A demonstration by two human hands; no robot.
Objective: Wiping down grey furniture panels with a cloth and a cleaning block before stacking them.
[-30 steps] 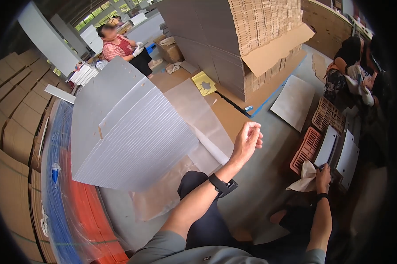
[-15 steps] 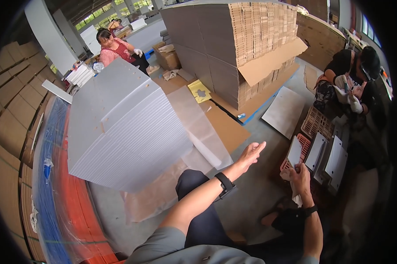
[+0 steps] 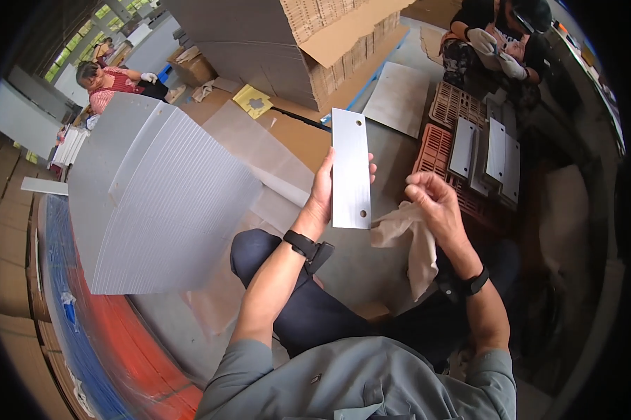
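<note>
Upright in front of me is a flat, silvery rectangular panel [image 3: 350, 171] with a small round hole near its upper end and another near its lower end. My left hand [image 3: 321, 189] grips it from behind, thumb along its left edge and fingertips showing at the right edge. To the right of the panel, my right hand [image 3: 439, 208] is closed on a cream-coloured cloth [image 3: 422, 260], which droops below the fingers. The cloth's left end comes close to the panel's lower right corner; whether they touch I cannot tell.
Similar panels [image 3: 499, 157] rest on reddish plastic crates [image 3: 436, 148] at right. Beyond them sits a co-worker in white gloves [image 3: 482, 42]. A tall stack of grey sheets [image 3: 168, 203] stands left; flattened cardboard [image 3: 252, 49] is piled farther back. Another person [image 3: 105, 87] is at far left.
My left hand, stretched out bare before, now holds a panel in front of me. My right hand has drawn away from the crates with the cloth. The view has shifted toward the right.
</note>
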